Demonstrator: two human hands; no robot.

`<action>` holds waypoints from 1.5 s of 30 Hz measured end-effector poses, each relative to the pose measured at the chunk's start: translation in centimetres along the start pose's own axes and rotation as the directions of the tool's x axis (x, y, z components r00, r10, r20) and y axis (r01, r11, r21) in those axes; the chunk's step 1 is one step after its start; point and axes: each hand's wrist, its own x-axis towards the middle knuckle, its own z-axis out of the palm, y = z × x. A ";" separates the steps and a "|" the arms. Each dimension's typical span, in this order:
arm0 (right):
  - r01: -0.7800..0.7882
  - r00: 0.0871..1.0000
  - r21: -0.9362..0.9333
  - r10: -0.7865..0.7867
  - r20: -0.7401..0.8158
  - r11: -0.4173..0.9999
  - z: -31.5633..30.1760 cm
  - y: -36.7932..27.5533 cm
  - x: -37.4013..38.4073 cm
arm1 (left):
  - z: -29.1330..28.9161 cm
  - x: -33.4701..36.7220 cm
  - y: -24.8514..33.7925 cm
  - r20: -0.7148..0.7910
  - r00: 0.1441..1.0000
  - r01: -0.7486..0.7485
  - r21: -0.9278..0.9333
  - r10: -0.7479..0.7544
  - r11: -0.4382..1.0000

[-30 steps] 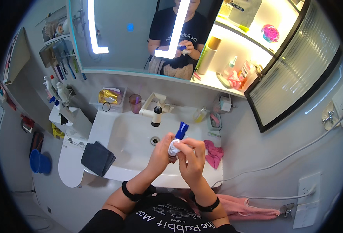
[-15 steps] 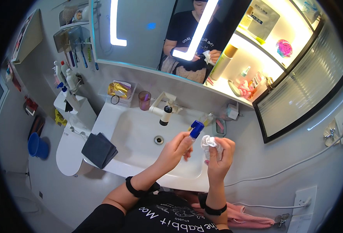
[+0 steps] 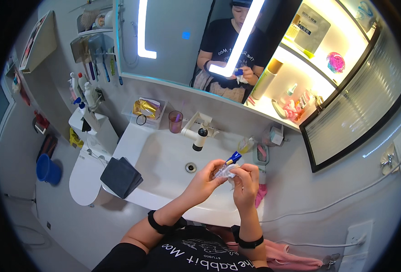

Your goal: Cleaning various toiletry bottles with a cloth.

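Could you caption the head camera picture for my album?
Over a white sink, the left hand holds a blue-topped bottle while the right hand holds a white cloth up to it.

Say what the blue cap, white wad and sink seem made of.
Blue cap: probably smooth plastic, from its solid, vivid colour.
White wad: soft, matte cloth or tissue, by its creases.
Sink: likely glazed ceramic, given its smooth white sheen.

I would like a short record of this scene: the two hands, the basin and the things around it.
Left hand: holds a clear bottle with a blue top
Right hand: holds a crumpled white cloth against the bottle
Under the hands: white washbasin
Back edge: white tap with a black tip; translucent pink cup
Left front corner: dark grey flat cloths
Right end: bright pink cloth, partly hidden
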 end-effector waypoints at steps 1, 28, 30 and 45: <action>-0.033 0.999 -0.071 0.034 0.005 0.997 -0.2 0.7 -0.4 | 0.0 0.0 -0.2 -0.018 1.000 0.005 -0.054 -0.006 0.999; -0.164 0.985 -0.167 0.153 -0.078 0.972 -0.6 -0.2 -0.1 | 0.0 0.7 0.7 0.027 1.000 -0.023 0.355 0.014 0.935; -0.099 0.994 -0.168 0.089 -0.071 0.981 -0.9 -1.1 0.3 | 0.1 0.7 0.6 0.004 1.000 -0.014 0.315 0.013 0.949; 0.094 0.988 -0.331 -0.128 -0.082 0.939 -0.8 -1.8 -2.1 | 1.6 -1.0 0.4 0.010 0.999 -0.054 0.266 0.053 0.962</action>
